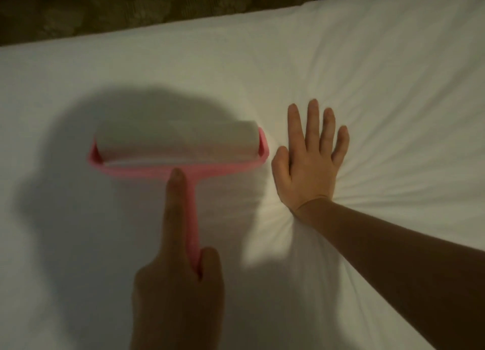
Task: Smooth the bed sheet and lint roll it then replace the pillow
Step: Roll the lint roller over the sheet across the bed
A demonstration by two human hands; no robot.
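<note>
A white bed sheet fills most of the head view. A pink lint roller with a wide white roll lies flat against the sheet at centre left. My left hand grips its pink handle, with the index finger stretched along the stem. My right hand presses flat on the sheet just right of the roller, fingers spread. Creases fan out across the sheet from under the right wrist. No pillow is in view.
The far edge of the bed runs across the top, with a dark patterned floor beyond it. A large shadow covers the sheet around the roller and my left hand.
</note>
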